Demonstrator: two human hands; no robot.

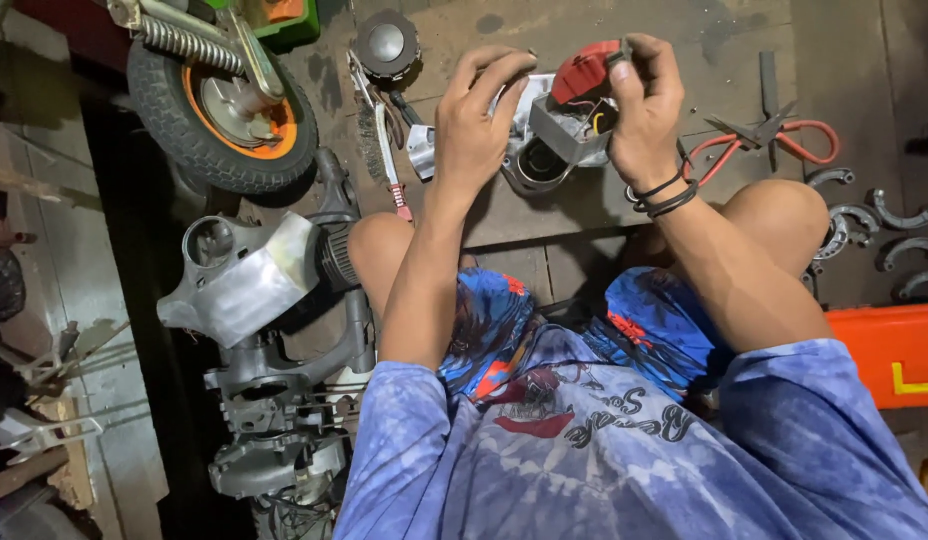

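Observation:
I sit on the ground with both arms stretched out over my knees. My left hand grips the left side of a silver metal lamp housing with wires inside. My right hand, with black bands on its wrist, pinches the top of the red lens fitted on that housing. The housing is held up between both hands, above the wooden boards.
A small wheel with an orange rim stands at upper left. A grey engine and body shell lie to my left. Red-handled pliers, a round black cap, curved brake shoes and an orange box lie around.

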